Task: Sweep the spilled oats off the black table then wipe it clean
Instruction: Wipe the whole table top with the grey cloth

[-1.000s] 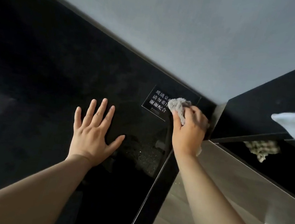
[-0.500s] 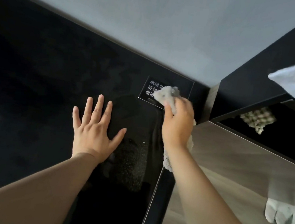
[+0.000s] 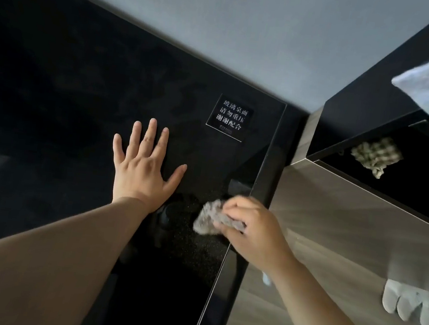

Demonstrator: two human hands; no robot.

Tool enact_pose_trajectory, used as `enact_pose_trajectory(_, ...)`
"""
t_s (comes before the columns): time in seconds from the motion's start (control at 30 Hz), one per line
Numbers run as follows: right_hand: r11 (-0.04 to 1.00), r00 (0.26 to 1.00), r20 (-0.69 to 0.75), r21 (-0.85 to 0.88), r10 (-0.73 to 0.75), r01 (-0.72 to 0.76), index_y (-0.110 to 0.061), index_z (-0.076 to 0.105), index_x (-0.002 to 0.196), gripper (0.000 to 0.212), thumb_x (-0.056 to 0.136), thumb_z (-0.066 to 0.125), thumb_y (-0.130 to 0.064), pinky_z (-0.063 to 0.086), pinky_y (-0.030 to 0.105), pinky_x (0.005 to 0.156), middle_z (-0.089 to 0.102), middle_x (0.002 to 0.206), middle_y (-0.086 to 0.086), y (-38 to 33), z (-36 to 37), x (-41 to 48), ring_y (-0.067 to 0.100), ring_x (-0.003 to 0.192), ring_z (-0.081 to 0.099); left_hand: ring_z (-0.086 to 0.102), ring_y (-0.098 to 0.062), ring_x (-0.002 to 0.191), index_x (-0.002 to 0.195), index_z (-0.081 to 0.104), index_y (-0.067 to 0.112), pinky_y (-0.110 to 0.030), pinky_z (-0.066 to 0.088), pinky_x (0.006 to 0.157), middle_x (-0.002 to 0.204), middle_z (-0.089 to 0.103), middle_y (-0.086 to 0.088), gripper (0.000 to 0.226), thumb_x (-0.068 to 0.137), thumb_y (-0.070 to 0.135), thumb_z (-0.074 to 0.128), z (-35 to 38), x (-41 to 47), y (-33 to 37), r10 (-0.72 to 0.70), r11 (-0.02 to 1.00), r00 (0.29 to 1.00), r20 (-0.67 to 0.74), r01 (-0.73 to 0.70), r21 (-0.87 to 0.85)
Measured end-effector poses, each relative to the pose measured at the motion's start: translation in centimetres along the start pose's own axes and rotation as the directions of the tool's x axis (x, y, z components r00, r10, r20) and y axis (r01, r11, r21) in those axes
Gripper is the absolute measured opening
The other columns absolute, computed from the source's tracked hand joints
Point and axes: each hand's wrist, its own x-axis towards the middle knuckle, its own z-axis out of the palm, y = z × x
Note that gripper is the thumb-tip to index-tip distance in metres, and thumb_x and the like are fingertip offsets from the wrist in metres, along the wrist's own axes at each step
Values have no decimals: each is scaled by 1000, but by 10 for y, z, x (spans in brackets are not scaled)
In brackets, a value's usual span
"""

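Right hand [image 3: 251, 230] dragged the bunched grey cloth [image 3: 210, 220] back from the sign [image 3: 230, 117] toward the near edge, left hand [image 3: 143, 168] spread flat on the black surface [image 3: 53, 102], no oats visible, so looks like late-stage wiping.

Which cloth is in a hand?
The grey rag, gripped by the right hand on the black table; the checked cloth lies apart, untouched.

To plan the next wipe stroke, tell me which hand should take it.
Right. The right hand grips the grey cloth on the black table near its right edge. The left hand lies flat on the table, holding nothing.
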Motion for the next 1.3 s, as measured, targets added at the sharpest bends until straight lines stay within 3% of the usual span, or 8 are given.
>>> enact_pose_trajectory(0.13,981,963,-232,165,140,-103,-18,69,81,14,87,61,-28,49,30,69,60,84,-13,-4,-32,-7,9,79,60,-8,-23,149,153,16,23,-53,-4,118,162,1,-1,83,87,72,20,2,0,1,-4,1000,1000,-2,4,2)
enact_pose_trajectory(0.33,971,757,-628,-14,178,-239,-9,68,97,17,90,60,-22,38,20,77,65,101,3,24,-37,82,22,95,58,-8,-21,149,153,16,25,-52,-4,118,162,2,1,83,86,73,21,3,1,0,-14,1000,1000,-8,14,0)
enact_pose_trajectory(0.6,956,800,-584,-131,140,-262,-11,70,103,20,85,69,-19,47,34,87,63,113,2,36,9,54,22,103,52,-8,-21,149,153,16,25,-51,-6,118,162,2,1,83,86,72,22,3,-1,0,-17,1000,1000,-7,17,-6)
enact_pose_trajectory(0.77,970,891,-392,171,229,-174,-17,69,94,23,91,57,-37,47,24,73,63,86,-12,-5,18,-5,6,83,59,-5,-22,149,153,20,23,-51,-4,118,162,6,0,83,86,72,23,1,-2,2,-15,1000,1000,-10,15,-15)
enact_pose_trajectory(0.9,961,703,-656,185,275,-203,-9,66,96,21,92,57,-27,39,10,74,61,89,-2,6,-17,48,11,81,55,-5,-22,149,153,20,23,-51,-5,118,162,5,0,83,86,72,22,2,-2,2,-15,1000,1000,-6,15,-4)
enact_pose_trajectory(1.03,950,622,-734,104,272,-293,-2,65,107,25,91,58,-20,36,21,89,60,114,13,47,-36,130,28,105,56,-4,-22,149,153,21,23,-52,-4,118,162,7,-1,83,86,72,22,4,-2,1,-12,1000,1000,-16,12,-11)
enact_pose_trajectory(1.17,888,667,-649,30,366,-459,-3,58,125,38,96,51,-26,27,35,108,47,140,18,72,-20,148,36,130,41,-3,-22,149,152,22,22,-52,-3,118,162,9,-2,82,86,72,24,5,-3,0,-12,1000,1000,-23,12,-11)
enact_pose_trajectory(1.3,950,781,-602,-115,165,-289,-8,58,124,36,95,47,-26,40,38,103,57,128,7,43,8,80,25,121,49,-3,-23,149,152,22,21,-53,-3,118,162,8,-2,83,86,71,24,3,-3,0,-8,1000,1000,-17,8,-7)
